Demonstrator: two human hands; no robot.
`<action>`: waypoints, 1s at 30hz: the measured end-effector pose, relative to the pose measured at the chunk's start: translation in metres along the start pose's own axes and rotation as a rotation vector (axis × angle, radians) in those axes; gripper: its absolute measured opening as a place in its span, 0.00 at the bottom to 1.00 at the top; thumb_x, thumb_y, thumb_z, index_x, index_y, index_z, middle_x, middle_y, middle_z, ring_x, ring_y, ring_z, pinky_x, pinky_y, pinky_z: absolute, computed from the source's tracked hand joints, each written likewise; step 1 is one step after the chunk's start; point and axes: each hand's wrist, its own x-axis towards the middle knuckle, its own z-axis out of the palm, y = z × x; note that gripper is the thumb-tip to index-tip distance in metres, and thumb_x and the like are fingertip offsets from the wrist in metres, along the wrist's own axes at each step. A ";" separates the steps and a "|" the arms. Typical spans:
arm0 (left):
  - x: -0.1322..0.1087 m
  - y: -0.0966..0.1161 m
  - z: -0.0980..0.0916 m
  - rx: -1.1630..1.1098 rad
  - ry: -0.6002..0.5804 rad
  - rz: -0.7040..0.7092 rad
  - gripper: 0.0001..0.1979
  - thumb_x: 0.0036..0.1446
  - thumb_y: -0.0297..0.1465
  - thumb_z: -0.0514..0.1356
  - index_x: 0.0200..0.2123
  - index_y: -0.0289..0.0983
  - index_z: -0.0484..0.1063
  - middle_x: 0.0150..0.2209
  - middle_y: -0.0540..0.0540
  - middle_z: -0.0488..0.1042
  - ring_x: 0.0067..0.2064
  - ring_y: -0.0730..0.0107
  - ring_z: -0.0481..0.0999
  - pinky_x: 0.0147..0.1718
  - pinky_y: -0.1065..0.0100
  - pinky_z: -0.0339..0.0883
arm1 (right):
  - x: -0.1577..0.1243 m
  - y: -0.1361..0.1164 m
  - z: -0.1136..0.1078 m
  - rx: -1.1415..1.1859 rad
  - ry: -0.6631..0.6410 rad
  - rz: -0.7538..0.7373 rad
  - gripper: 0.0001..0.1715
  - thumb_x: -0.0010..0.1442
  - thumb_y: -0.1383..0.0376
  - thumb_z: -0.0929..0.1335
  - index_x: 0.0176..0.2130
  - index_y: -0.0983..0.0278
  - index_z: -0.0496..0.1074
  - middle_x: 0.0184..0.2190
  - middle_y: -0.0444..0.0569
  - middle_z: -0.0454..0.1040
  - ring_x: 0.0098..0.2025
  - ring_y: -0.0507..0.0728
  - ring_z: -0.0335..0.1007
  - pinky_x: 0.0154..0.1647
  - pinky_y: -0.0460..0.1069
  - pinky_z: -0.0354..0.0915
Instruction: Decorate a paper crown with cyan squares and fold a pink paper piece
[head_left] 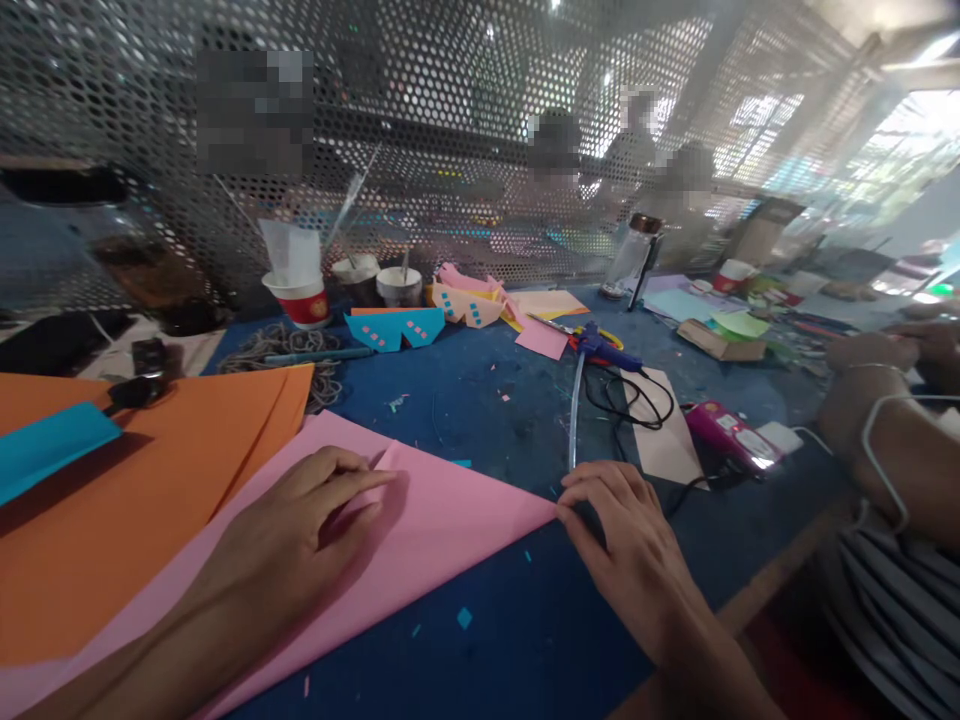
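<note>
A large sheet of pink paper (450,520) lies on the blue table, folded to a sharp point on its right side. My left hand (322,510) rests over its middle, fingers and thumb closed around a small raised flap of the paper. At the pointed corner, my right hand (619,520) pinches the tip between thumb and fingers. Just beyond my right hand is a blue glue gun (604,347) with a clear glue stick (576,415) pointing toward me. Orange paper sheets (247,440) lie left of and partly beneath the pink one.
Folded blue paper (405,328) and peach paper (469,306) with small squares stand behind. A red-and-white cup (298,298), tangled grey string (262,350), a bottle (634,258) and a magenta device (731,435) surround the work area. Another person's arm (870,430) is at right.
</note>
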 end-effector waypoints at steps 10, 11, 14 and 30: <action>0.000 -0.001 0.001 0.050 0.043 0.062 0.21 0.74 0.48 0.54 0.60 0.53 0.82 0.62 0.47 0.78 0.57 0.54 0.81 0.49 0.59 0.78 | 0.000 0.002 0.001 0.001 0.016 -0.008 0.07 0.74 0.70 0.69 0.42 0.57 0.72 0.47 0.50 0.79 0.53 0.64 0.74 0.55 0.60 0.67; 0.000 -0.004 0.002 0.053 0.053 0.084 0.21 0.74 0.47 0.54 0.61 0.53 0.81 0.65 0.47 0.77 0.60 0.53 0.80 0.53 0.57 0.78 | 0.000 0.002 0.001 0.000 0.020 -0.007 0.08 0.74 0.70 0.69 0.42 0.58 0.72 0.47 0.50 0.79 0.53 0.64 0.74 0.54 0.60 0.67; 0.001 -0.011 0.006 0.058 0.061 0.140 0.21 0.74 0.45 0.55 0.62 0.51 0.80 0.67 0.47 0.78 0.65 0.51 0.77 0.62 0.52 0.74 | 0.000 0.002 0.001 0.000 0.025 -0.019 0.08 0.73 0.71 0.69 0.42 0.58 0.72 0.47 0.50 0.79 0.53 0.64 0.74 0.54 0.60 0.67; 0.003 -0.023 0.010 0.071 0.043 0.171 0.22 0.73 0.48 0.55 0.62 0.53 0.79 0.64 0.50 0.81 0.63 0.49 0.79 0.61 0.46 0.75 | 0.003 -0.003 0.000 0.034 0.014 0.034 0.10 0.70 0.74 0.70 0.41 0.58 0.72 0.46 0.49 0.79 0.53 0.63 0.74 0.55 0.61 0.67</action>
